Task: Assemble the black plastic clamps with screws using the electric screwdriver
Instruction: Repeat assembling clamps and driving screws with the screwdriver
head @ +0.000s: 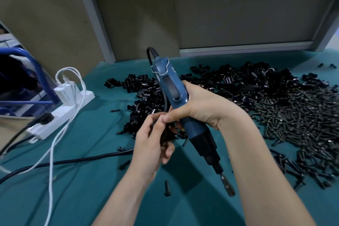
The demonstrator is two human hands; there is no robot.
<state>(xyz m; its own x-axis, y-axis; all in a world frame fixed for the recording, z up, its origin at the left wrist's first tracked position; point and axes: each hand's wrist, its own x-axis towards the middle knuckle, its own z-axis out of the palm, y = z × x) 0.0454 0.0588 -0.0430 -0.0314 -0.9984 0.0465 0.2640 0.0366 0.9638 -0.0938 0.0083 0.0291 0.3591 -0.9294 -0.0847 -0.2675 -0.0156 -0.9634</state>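
a teal cloth [88,200], smooth and matte, covers the bench under one electric screwdriver [174,90], held tilted above it with the bit end low and towards the viewer. behind the screwdriver stand flat grey-brown partition panels [247,18] in pale metal frames. to its right and behind it spreads one broad heap of black plastic clamps [238,82], glossy, blocky and curved, too many to count, and a second, smaller heap of them lies just to its left. further right of the screwdriver lies one wide drift of black screws [302,126], slim and round-headed, also past counting. the screwdriver has a blue plastic body with a long grey trigger lever, a wire hanging loop at the top, a black tapered collar and a dull metal bit [227,186]. the right hand [200,108] is wrapped round its blue barrel, its thumb reaching to touch the left hand's fingertips. the left hand [150,145], just left of the barrel, curls thumb and fingers round a dark piece [166,135], too hidden to name. to the far left of the screwdriver sits one white power strip [60,115] with one black plug, and white cables [53,152] loop from it. one black cord [73,160] runs across the cloth to the left. one loose screw [167,188] lies just left of the bit.
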